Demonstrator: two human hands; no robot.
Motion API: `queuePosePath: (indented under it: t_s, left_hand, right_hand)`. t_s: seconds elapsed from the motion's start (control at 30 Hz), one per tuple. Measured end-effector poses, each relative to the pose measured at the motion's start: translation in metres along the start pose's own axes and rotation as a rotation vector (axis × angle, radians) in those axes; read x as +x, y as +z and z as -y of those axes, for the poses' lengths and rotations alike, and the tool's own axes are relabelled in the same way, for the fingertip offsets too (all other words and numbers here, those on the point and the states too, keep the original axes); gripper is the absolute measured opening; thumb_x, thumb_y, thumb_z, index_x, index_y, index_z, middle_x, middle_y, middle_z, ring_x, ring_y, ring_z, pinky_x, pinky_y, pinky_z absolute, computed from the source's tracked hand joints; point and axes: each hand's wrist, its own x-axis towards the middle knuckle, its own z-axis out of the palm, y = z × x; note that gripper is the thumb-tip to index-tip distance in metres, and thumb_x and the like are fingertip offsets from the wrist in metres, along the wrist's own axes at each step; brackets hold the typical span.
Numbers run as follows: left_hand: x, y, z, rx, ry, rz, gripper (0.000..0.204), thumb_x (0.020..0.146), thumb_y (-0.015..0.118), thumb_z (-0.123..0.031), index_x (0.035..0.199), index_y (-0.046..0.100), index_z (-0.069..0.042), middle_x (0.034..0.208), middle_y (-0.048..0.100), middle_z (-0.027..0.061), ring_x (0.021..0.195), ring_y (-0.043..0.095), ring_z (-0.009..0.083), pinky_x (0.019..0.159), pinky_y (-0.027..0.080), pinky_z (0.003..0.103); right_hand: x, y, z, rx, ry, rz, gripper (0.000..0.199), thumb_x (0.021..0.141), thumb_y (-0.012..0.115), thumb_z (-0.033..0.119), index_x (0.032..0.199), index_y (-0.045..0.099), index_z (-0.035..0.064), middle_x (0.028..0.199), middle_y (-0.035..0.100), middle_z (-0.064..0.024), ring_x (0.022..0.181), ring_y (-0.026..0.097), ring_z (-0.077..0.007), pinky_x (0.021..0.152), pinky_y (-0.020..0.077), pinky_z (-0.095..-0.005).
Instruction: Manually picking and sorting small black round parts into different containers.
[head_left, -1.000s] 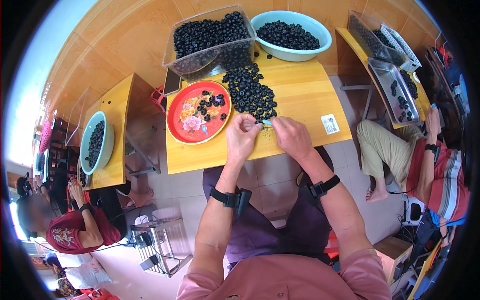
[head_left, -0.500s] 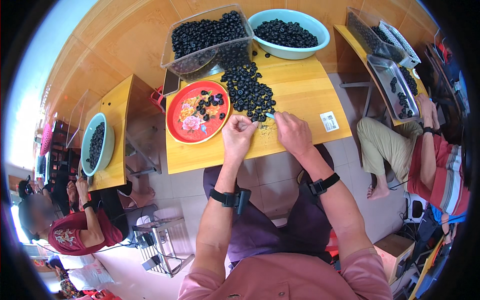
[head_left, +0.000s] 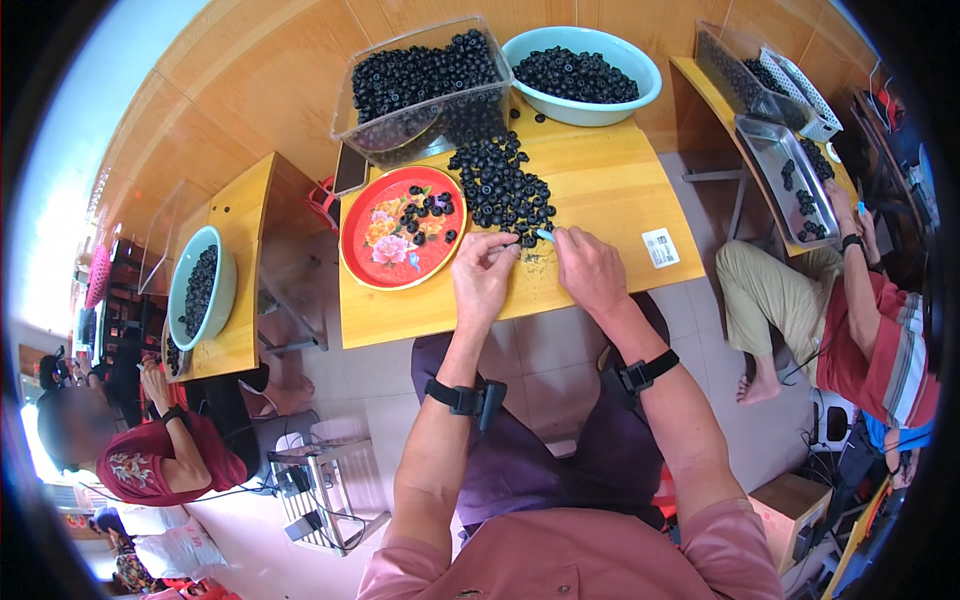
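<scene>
My left hand (head_left: 484, 276) is closed in a pinch at the near end of a loose pile of small black rings (head_left: 500, 185). Whatever sits between its fingertips is too small to make out. Close by on the right, my right hand (head_left: 592, 270) closes around a small light-blue tool (head_left: 545, 235), its tip pointing at the left fingertips. Dark crumbs lie on the yellow table (head_left: 620, 200) between the two hands. Left of the pile, a round red flowered tray (head_left: 425, 178) carries several black rings.
Behind the pile stand a clear plastic bin (head_left: 400, 118) and a pale-blue basin (head_left: 590, 117), both full of black rings. A white label (head_left: 660, 248) is on the table's right side. Co-workers sit at tables left and right, with another basin (head_left: 222, 300) and a metal tray (head_left: 768, 175).
The whole view has shifted slightly, so the table things appear a little right and lower. My hands stay at the same spot, the blue tool still in the right one.
</scene>
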Motion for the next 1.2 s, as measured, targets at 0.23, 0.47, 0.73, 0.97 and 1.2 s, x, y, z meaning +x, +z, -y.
queuePosePath:
  t_s: [0.23,0.47,0.73,0.97,1.2]
  left_hand:
    - [0.011,-0.027,-0.014,0.290,0.273,-0.253,0.015,0.085,0.075,0.003,0.098,0.075,-0.005,0.092,0.066,0.0062,0.082,0.064,0.0153,0.072,0.053,0.028]
    - [0.045,-0.070,-0.030,0.786,0.410,-0.157,0.016,0.083,0.073,0.001,0.098,0.074,-0.004,0.094,0.066,0.0132,0.087,0.065,0.0291,0.078,0.054,0.039]
    - [0.026,-0.013,-0.012,0.795,0.381,0.207,0.021,0.085,0.068,0.000,0.105,0.071,-0.002,0.097,0.063,0.0158,0.094,0.064,0.0363,0.086,0.055,0.044]
    - [0.026,-0.009,-0.028,0.890,0.253,0.267,0.023,0.085,0.073,-0.005,0.107,0.070,0.000,0.098,0.063,0.0161,0.097,0.065,0.0352,0.087,0.054,0.044]
    - [0.027,-0.014,-0.015,0.779,0.219,0.243,0.023,0.082,0.078,-0.008,0.102,0.070,0.000,0.093,0.068,0.0175,0.086,0.067,0.0367,0.083,0.056,0.043]
  right_hand:
    - [-0.002,0.004,-0.003,0.023,0.041,0.002,0.007,0.096,0.059,0.011,0.095,0.062,0.0046,0.080,0.062,-0.0111,0.075,0.067,-0.0316,0.063,0.0549,-0.0452]
    - [0.000,0.005,-0.004,0.035,0.038,-0.025,0.006,0.095,0.060,0.011,0.095,0.062,0.0051,0.080,0.062,-0.0113,0.075,0.068,-0.0321,0.064,0.0554,-0.0462]
    - [-0.001,0.005,0.000,0.045,0.049,-0.025,0.007,0.095,0.060,0.012,0.096,0.062,0.0051,0.080,0.062,-0.0119,0.076,0.068,-0.0328,0.065,0.0555,-0.0461]
    - [-0.001,0.002,-0.002,0.009,0.035,-0.010,0.010,0.087,0.058,0.007,0.096,0.063,0.0039,0.083,0.064,-0.0110,0.078,0.069,-0.0284,0.066,0.0583,-0.0412]
    - [0.000,0.005,-0.001,0.030,0.027,-0.012,0.013,0.086,0.057,0.007,0.097,0.064,0.0030,0.084,0.064,-0.0122,0.078,0.069,-0.0294,0.067,0.0584,-0.0418]
